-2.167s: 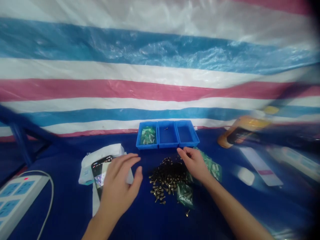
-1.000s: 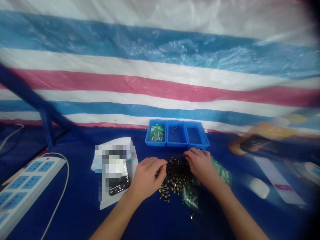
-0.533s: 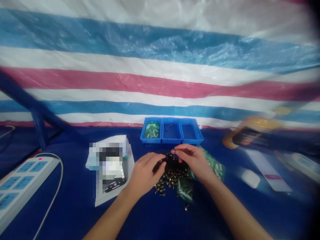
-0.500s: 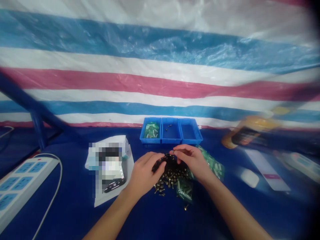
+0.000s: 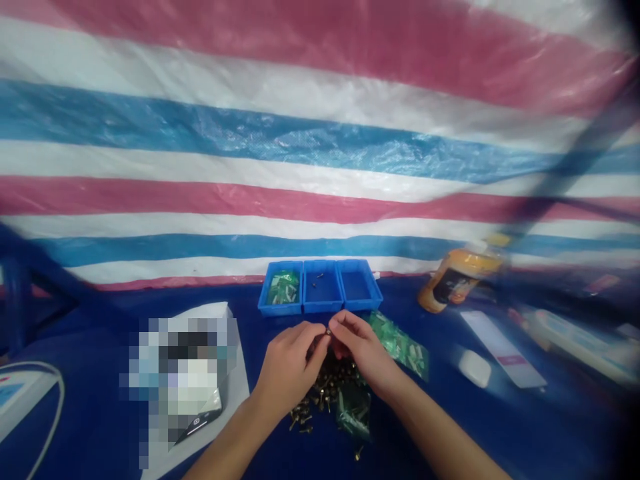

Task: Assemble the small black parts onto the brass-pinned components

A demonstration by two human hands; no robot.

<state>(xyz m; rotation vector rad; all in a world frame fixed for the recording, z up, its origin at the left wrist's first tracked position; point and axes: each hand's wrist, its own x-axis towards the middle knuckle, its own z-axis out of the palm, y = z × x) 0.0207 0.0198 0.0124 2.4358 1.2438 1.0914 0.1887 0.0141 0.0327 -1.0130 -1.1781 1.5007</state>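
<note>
Here, the fingertips point(image 5: 320, 337) of the left hand point(image 5: 289, 371) and the right hand point(image 5: 361, 347) are brought together, meeting on a small brass screw point(image 5: 329, 331), which is held pinched above the work surface; the other fingers of each hand are curled inward and kept close. Directly beneath the hands, a pile of loose brass screws point(image 5: 320, 393) is spread, with a green plastic bag point(image 5: 354, 410) lying against it, and a second green plastic bag point(image 5: 397, 345) is placed just beside the right hand. Behind these, a blue three-compartment tray point(image 5: 320, 287) is positioned: a green packet point(image 5: 283, 288) is held in the left compartment, and a few small screws point(image 5: 319, 275) lie in the middle one. Left of the hands, a phone point(image 5: 197, 423), largely obscured by pixelation, is laid on white paper point(image 5: 235, 400). To the right, a white computer mouse point(image 5: 474, 368) and an orange-labelled jar point(image 5: 457, 280) stand on the blue cloth point(image 5: 400, 433), and a striped tarpaulin point(image 5: 320, 160) is hung behind.
</note>
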